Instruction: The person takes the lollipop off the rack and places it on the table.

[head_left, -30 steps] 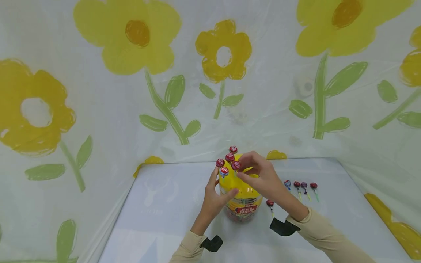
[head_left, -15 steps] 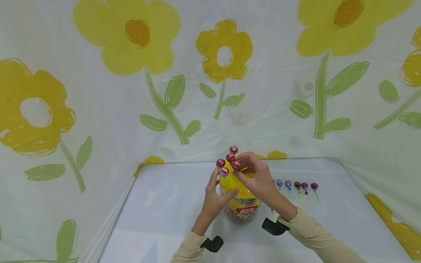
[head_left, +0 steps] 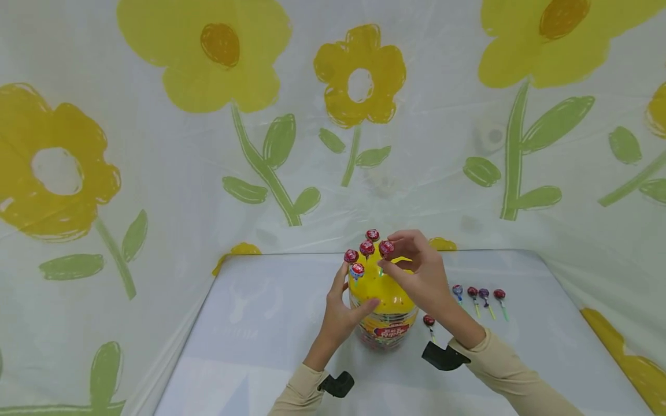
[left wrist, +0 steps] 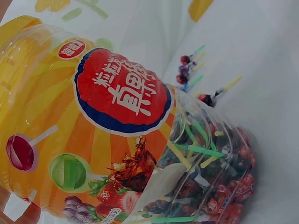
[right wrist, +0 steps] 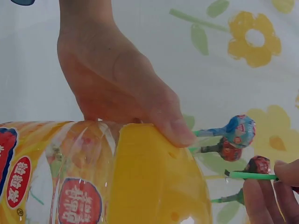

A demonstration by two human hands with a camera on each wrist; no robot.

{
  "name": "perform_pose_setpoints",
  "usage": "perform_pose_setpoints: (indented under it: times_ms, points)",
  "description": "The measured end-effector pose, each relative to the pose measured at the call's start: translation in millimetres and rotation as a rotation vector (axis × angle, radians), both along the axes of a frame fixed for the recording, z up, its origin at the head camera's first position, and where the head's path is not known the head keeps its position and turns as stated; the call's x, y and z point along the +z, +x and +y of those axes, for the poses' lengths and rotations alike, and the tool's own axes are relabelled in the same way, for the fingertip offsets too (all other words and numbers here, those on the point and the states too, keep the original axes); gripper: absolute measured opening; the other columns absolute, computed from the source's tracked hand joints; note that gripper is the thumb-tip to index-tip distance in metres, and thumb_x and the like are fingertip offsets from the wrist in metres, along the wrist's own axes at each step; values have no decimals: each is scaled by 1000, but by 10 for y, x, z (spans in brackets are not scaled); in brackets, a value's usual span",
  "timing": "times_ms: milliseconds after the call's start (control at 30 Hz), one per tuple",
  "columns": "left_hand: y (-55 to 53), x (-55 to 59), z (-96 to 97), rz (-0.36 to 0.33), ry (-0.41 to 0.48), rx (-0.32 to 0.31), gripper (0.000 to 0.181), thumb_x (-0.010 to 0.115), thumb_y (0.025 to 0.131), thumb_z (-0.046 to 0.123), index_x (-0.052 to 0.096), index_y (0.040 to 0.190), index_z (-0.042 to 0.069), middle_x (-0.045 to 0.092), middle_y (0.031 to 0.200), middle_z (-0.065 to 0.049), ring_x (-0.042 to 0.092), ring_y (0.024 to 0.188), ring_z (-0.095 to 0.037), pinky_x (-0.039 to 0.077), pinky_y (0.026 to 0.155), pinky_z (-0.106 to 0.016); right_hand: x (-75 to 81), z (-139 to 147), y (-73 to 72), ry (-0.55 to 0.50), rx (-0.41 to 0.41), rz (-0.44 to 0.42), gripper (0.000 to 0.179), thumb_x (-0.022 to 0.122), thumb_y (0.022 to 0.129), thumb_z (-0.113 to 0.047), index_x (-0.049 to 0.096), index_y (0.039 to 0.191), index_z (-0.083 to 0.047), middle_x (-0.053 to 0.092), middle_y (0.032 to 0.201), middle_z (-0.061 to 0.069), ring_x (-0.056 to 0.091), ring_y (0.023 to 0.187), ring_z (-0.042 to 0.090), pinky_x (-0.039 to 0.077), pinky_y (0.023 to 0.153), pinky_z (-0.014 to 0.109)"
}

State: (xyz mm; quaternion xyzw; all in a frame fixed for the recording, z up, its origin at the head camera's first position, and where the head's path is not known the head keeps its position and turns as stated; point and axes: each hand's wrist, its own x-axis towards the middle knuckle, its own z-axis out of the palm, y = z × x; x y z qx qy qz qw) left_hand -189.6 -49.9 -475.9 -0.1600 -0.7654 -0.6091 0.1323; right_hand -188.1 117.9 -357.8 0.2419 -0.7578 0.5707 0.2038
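Observation:
A clear plastic candy jar (head_left: 384,341) with a yellow lid (head_left: 390,297) stands on the table. My left hand (head_left: 338,315) grips the lid from the left side, thumb in front. Several wrapped lollipops (head_left: 367,248) stick up from holes in the lid. Above it, my right hand (head_left: 424,277) pinches a red-wrapped lollipop (head_left: 387,248). In the right wrist view, that lollipop's green stick (right wrist: 252,176) points toward the lid, its end apart from it. Through the jar's lower wall (left wrist: 210,172), more lollipops show in the left wrist view.
A row of lollipops (head_left: 484,294) lies on the white table (head_left: 250,335) right of the jar. One more red lollipop (head_left: 429,320) lies nearer the jar, by my right forearm. Behind the table hangs a flower-print curtain (head_left: 426,173).
My right hand first shifts slightly left at the lid, then lifts up and right with the lollipop, away from the others. My left hand keeps its grip on the lid.

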Motion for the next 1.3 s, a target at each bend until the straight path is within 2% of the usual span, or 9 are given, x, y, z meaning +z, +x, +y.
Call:
perform_pose_setpoints:
  times_ms: [233, 567, 633, 800, 867, 1200, 1300]
  points:
    - [-5, -9, -3, 3, 4, -2, 85, 71, 81, 43, 23, 150, 26, 35, 148, 8, 33, 134, -13, 34, 104, -51, 23, 92, 20, -15, -12, -11, 43, 73, 77, 6, 54, 115, -1, 63, 97, 7, 64, 83, 17, 56, 68, 25]
    - [-11, -5, 3, 14, 2, 0, 84, 70, 82, 42, 23, 150, 24, 36, 148, 6, 34, 134, -13, 35, 103, -50, 53, 284, 72, -40, 31, -9, 44, 72, 76, 10, 54, 116, -1, 62, 97, 9, 63, 81, 18, 57, 63, 28]
    - [35, 83, 2, 6, 8, -3, 84, 70, 82, 38, 25, 150, 19, 37, 148, 3, 35, 133, -15, 36, 103, -50, 39, 329, 74, -36, 26, -20, 45, 72, 76, 9, 54, 116, -3, 61, 97, 9, 63, 81, 17, 57, 62, 29]
    - [35, 78, -2, 10, 14, -2, 84, 70, 82, 38, 25, 150, 19, 38, 147, 3, 36, 133, -19, 36, 102, -50, 23, 437, 95, -19, 11, -30, 45, 71, 77, 9, 53, 116, -1, 62, 96, 10, 63, 81, 16, 57, 61, 30]
    - [-13, -13, -8, 27, 11, 2, 84, 69, 81, 42, 24, 149, 24, 39, 146, 7, 36, 133, -18, 37, 102, -50, 17, 473, 104, -14, 6, -33, 45, 71, 77, 10, 53, 116, -1, 62, 96, 11, 63, 80, 16, 57, 60, 30]
    - [-13, -6, -21, 43, 14, -4, 83, 69, 81, 43, 25, 149, 24, 40, 145, 7, 37, 133, -17, 37, 101, -51, -103, 646, 134, 12, -12, -78, 42, 71, 79, 7, 52, 116, -1, 61, 93, 14, 61, 78, 15, 57, 58, 31]
    - [-17, -8, -18, 45, 18, -6, 83, 69, 81, 42, 25, 149, 24, 39, 146, 7, 37, 133, -18, 37, 101, -51, -164, 693, 146, 38, -41, -95, 41, 71, 79, 5, 52, 115, -1, 61, 91, 13, 62, 77, 14, 57, 58, 29]
